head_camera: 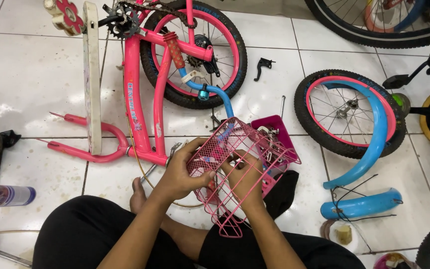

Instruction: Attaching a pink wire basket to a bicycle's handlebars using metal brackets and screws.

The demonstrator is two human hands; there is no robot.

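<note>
A person sits on the tiled floor (36, 74) and holds a pink wire basket (235, 164) over the lap, tipped on its side. The left hand (182, 174) grips the basket's left wall, thumb across the mesh. The right hand (245, 177) clasps the wires near the middle, fingers hooked through the grid. Both hands are closed on the basket.

The basket looks light and fairly stiff, though the thin wires would likely bend if squeezed hard. The coating seems smooth, so the rim and the thicker frame wires appear the firmest places to hold it.

Just behind it lies a pink tray (274, 130) of small parts. A pink bike frame (143, 99) lies upside down beyond, with a loose wheel (349, 114) and blue fenders (369, 164) to the right.
</note>
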